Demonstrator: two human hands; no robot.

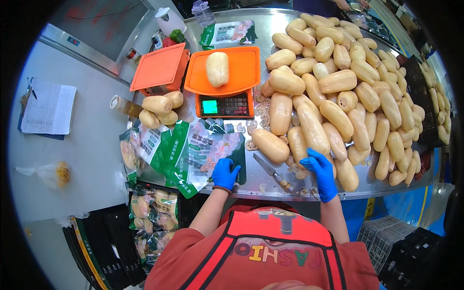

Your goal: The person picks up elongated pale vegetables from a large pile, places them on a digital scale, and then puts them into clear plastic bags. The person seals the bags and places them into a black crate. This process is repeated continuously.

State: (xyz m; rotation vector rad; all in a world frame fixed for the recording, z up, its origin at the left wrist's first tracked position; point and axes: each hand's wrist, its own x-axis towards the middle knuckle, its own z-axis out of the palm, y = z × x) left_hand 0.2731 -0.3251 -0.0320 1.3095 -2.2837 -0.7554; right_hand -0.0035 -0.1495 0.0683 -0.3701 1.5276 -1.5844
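Observation:
My left hand (pixel 224 175), in a blue glove, rests on printed plastic packing bags (pixel 195 145) with its thumb apart from the fingers. My right hand (pixel 322 175), gloved the same, reaches over the near edge of a heap of peeled lotus roots (pixel 337 79). Its fingers are at a lotus root (pixel 298 145), apparently without a grip on it. Between my hands lies a knife (pixel 273 173) with a worn handle. One lotus root section (pixel 217 69) sits on the orange pan (pixel 241 69) of a digital scale (pixel 224 105) with a lit display.
Left of the scale stand a lidded orange box (pixel 158 69), several root pieces (pixel 157 104) and a jar (pixel 125 106). Cut slices (pixel 264 112) lie beside the heap. Filled bags (pixel 154 210) are below the table's left edge. Crates (pixel 388 235) stand at lower right.

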